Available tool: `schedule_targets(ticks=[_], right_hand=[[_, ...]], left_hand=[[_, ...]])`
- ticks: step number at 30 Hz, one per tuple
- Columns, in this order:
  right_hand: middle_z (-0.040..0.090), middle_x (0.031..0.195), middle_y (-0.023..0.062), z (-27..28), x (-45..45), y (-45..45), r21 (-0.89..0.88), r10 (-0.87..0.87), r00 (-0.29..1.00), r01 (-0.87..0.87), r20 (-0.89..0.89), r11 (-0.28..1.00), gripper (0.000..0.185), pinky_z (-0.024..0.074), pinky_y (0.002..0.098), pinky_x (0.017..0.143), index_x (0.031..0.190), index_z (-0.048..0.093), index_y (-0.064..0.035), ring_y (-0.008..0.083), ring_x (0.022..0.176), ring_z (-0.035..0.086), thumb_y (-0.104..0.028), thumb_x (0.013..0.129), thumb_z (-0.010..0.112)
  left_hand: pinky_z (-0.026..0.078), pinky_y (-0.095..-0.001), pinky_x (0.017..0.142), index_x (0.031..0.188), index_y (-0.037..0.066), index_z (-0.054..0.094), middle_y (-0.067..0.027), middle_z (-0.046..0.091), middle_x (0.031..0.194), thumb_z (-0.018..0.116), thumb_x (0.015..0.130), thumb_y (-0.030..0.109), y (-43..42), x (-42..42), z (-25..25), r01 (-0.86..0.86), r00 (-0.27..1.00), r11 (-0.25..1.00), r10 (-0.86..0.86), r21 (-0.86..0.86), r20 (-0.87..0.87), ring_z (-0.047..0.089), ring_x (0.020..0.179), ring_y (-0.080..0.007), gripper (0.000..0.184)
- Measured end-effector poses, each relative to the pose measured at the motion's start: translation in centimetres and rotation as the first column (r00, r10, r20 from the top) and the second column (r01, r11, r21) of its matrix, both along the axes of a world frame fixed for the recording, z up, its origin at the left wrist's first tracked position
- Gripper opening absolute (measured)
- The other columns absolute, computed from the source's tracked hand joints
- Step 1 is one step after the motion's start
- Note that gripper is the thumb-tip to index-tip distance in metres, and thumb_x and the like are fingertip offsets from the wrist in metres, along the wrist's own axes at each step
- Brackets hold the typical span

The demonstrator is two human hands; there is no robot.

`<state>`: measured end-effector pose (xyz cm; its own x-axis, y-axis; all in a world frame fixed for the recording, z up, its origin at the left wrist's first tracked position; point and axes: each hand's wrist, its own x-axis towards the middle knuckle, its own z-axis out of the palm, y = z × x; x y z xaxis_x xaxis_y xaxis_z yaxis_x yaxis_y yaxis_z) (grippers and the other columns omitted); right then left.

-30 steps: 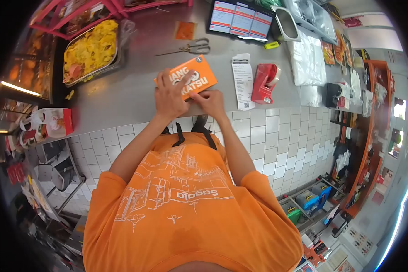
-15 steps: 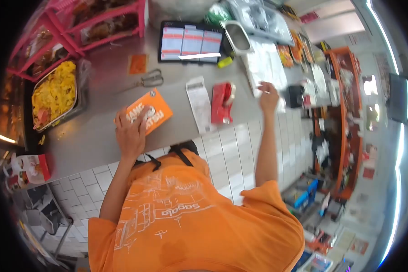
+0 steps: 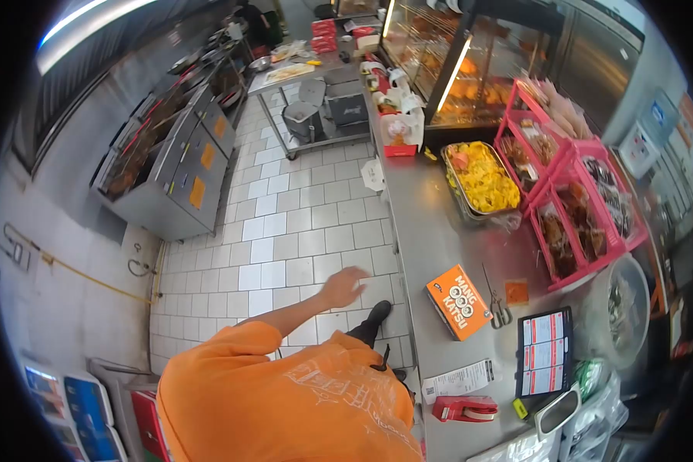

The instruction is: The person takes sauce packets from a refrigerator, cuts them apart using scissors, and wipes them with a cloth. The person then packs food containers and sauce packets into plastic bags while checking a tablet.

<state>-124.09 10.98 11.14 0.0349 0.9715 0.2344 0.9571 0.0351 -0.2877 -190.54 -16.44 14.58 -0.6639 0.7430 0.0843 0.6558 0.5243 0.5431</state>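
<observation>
My left hand [image 3: 345,288] is held out over the tiled floor, left of the counter. Its fingers are stretched out, slightly blurred, with nothing in them. My right hand is out of view. An orange box [image 3: 460,302] lettered "MANG KATSU" lies on the steel counter [image 3: 431,231], apart from my hand. Beside it are scissors [image 3: 500,314] and a small orange packet [image 3: 517,292]. Closer to me are a printed receipt [image 3: 458,379], a red tape dispenser [image 3: 465,409] and a tablet [image 3: 544,353] showing white and red panels.
A tray of yellow food [image 3: 481,179] stands farther along the counter beside pink baskets [image 3: 585,239] of packed food. A heated display case [image 3: 470,69] is behind. Cooking units [image 3: 185,162] line the left wall, and a steel table [image 3: 316,73] stands ahead. Another person [image 3: 252,23] is at the far end.
The view has swung left toward the aisle. My left hand has come off the orange box and is now over the floor. My right hand has gone out of view.
</observation>
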Motion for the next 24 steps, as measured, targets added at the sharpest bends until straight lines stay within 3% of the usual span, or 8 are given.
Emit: schedule_targets(ticks=[4, 8, 10, 13, 19, 21, 23, 24], right_hand=[[0.071, 0.110, 0.0132, 0.9, -16.3, 2.8, -0.067, 0.333, 0.936, -0.341, -0.114, 0.938, 0.042, 0.0535, 0.0420, 0.081, 0.118, 0.070, -0.0140, 0.0299, 0.092, 0.067, -0.041, 0.086, 0.071], [0.069, 0.113, 0.0149, 1.3, -23.9, 5.4, -0.101, 0.478, 0.873, -0.486, -0.096, 0.868, 0.042, 0.0522, 0.0430, 0.084, 0.120, 0.068, -0.0123, 0.0316, 0.097, 0.066, -0.037, 0.087, 0.069], [0.068, 0.115, 0.0158, 1.3, -25.2, 6.9, -0.114, 0.482, 0.874, -0.486, -0.068, 0.866, 0.042, 0.0515, 0.0436, 0.086, 0.121, 0.067, -0.0115, 0.0324, 0.099, 0.065, -0.035, 0.087, 0.068], [0.066, 0.117, 0.0170, 1.6, -24.4, 9.5, -0.115, 0.439, 0.898, -0.437, -0.005, 0.892, 0.042, 0.0505, 0.0443, 0.089, 0.123, 0.065, -0.0103, 0.0337, 0.103, 0.063, -0.032, 0.088, 0.066], [0.064, 0.122, 0.0196, 4.0, -7.7, 15.5, 0.018, 0.156, 0.974, -0.161, 0.162, 0.987, 0.042, 0.0485, 0.0459, 0.095, 0.126, 0.062, -0.0078, 0.0361, 0.110, 0.061, -0.026, 0.089, 0.063], [0.063, 0.124, 0.0204, 6.1, 0.8, 16.7, 0.121, -0.007, 0.975, -0.021, 0.222, 0.992, 0.042, 0.0478, 0.0464, 0.097, 0.128, 0.061, -0.0070, 0.0370, 0.112, 0.060, -0.024, 0.089, 0.062], [0.062, 0.126, 0.0213, 8.7, 8.5, 17.8, 0.235, -0.175, 0.943, 0.108, 0.282, 0.966, 0.043, 0.0472, 0.0469, 0.099, 0.129, 0.060, -0.0061, 0.0378, 0.115, 0.059, -0.022, 0.089, 0.061], [0.061, 0.126, 0.0217, 10.0, 12.9, 17.1, 0.311, -0.265, 0.919, 0.171, 0.291, 0.935, 0.043, 0.0468, 0.0472, 0.100, 0.129, 0.059, -0.0057, 0.0382, 0.116, 0.059, -0.021, 0.090, 0.060]], left_hand=[[0.052, -0.0477, 0.088, 0.105, 0.005, 0.067, -0.0213, 0.069, 0.099, 0.057, 0.090, 0.026, -12.0, 1.6, -6.7, -0.223, 0.959, 0.943, 0.258, -0.248, 0.117, 0.064, 0.098, -0.0413, 0.028], [0.053, -0.0507, 0.083, 0.094, 0.002, 0.070, -0.0245, 0.070, 0.096, 0.055, 0.088, 0.028, -20.4, 7.7, -13.2, -0.429, 0.820, 0.810, 0.535, -0.400, 0.203, 0.066, 0.093, -0.0445, 0.031], [0.054, -0.0495, 0.084, 0.092, 0.003, 0.072, -0.0246, 0.070, 0.098, 0.053, 0.087, 0.028, -22.9, 10.6, -15.6, -0.381, 0.800, 0.770, 0.552, -0.511, 0.236, 0.066, 0.094, -0.0440, 0.032], [0.054, -0.0470, 0.086, 0.089, 0.006, 0.074, -0.0246, 0.070, 0.099, 0.052, 0.083, 0.027, -24.3, 12.5, -16.8, -0.112, 0.844, 0.801, 0.390, -0.588, 0.369, 0.067, 0.095, -0.0427, 0.031], [0.055, -0.0453, 0.083, 0.088, 0.008, 0.074, -0.0190, 0.072, 0.098, 0.052, 0.083, 0.022, -21.7, 6.1, -15.1, -0.124, 0.727, 0.779, 0.493, -0.615, 0.478, 0.068, 0.094, -0.0392, 0.027], [0.056, -0.0441, 0.080, 0.091, 0.010, 0.074, -0.0158, 0.072, 0.100, 0.053, 0.084, 0.017, -23.6, 1.3, -21.4, 0.114, 0.956, 0.860, 0.042, -0.497, 0.292, 0.069, 0.094, -0.0356, 0.024], [0.056, -0.0414, 0.074, 0.093, 0.010, 0.073, -0.0146, 0.072, 0.098, 0.055, 0.083, 0.011, -21.8, -3.0, -20.1, 0.311, 0.947, 0.892, -0.320, -0.327, 0.028, 0.070, 0.088, -0.0317, 0.020], [0.056, -0.0393, 0.071, 0.096, 0.008, 0.072, -0.0135, 0.072, 0.095, 0.057, 0.086, 0.011, -21.3, -4.8, -20.7, 0.239, 0.956, 0.952, -0.196, -0.190, 0.220, 0.069, 0.084, -0.0287, 0.019]])
